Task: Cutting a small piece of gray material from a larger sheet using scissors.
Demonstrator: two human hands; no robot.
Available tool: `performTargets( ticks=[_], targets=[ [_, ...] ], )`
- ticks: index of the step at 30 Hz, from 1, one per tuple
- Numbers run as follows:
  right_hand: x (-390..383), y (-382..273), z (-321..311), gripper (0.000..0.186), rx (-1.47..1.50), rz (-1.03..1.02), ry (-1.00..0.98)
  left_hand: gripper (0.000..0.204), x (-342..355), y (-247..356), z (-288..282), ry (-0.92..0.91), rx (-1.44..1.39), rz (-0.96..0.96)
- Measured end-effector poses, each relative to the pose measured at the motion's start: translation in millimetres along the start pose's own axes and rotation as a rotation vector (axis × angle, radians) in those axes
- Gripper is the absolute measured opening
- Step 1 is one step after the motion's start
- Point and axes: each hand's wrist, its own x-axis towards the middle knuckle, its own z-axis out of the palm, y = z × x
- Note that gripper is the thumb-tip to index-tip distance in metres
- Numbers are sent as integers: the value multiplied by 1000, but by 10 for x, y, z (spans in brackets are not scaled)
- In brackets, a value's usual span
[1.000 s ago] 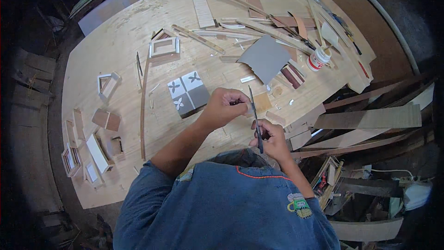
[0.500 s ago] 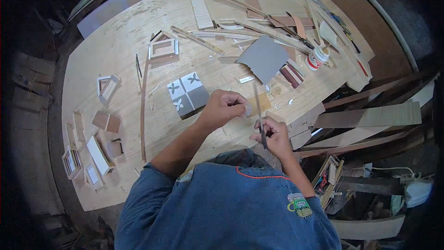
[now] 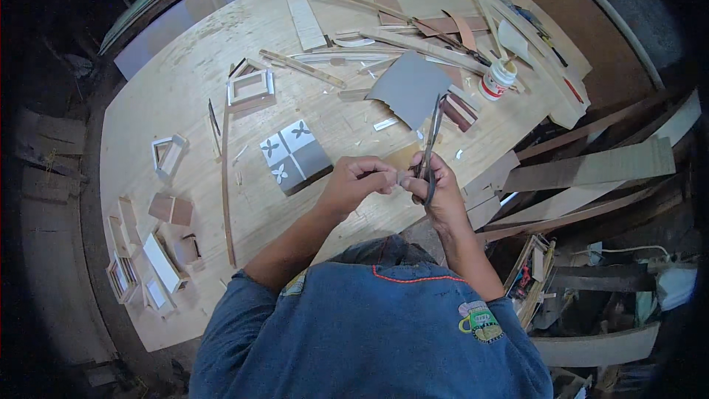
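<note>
Scissors (image 3: 433, 130) are gripped in the right hand (image 3: 446, 191) — blades pointed away over the table (image 3: 177, 66). Between the hands, a small pale piece (image 3: 400, 176) is pinched by the left hand's (image 3: 358, 183) fingertips.

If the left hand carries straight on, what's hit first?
Past the small pale piece at its fingertips, the left hand would likely meet the right hand first; whether they touch is unclear.

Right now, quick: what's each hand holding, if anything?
Left hand: closed, pinching a small pale piece.
Right hand: closed, holding scissors.
</note>
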Motion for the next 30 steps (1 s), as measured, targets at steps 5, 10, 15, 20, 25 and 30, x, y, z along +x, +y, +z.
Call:
performTargets(
  ticks=[5, 10, 15, 20, 25, 30],
  targets=[
    [-1, -10, 6, 32, 222, 171, -109, 15, 32, 9, 29, -83, 75, 208],
    [3, 26, -29, 33, 345, 312, -240, 11, 65, -58, -33, -201, 0, 220],
    [18, 20, -33, 34, 207, 298, -180, 10, 70, -111, -59, -214, -50, 205],
    [64, 37, -106, 35, 1, 100, -29, 5, 73, -122, -53, 21, 7, 69],
    [84, 77, -70, 36, -134, -43, -63, 6, 93, -187, -52, 99, 48, 12],
    [123, 104, -109, 35, -90, 6, -27, 10, 104, -185, -29, 121, 64, -46]
  ],
)
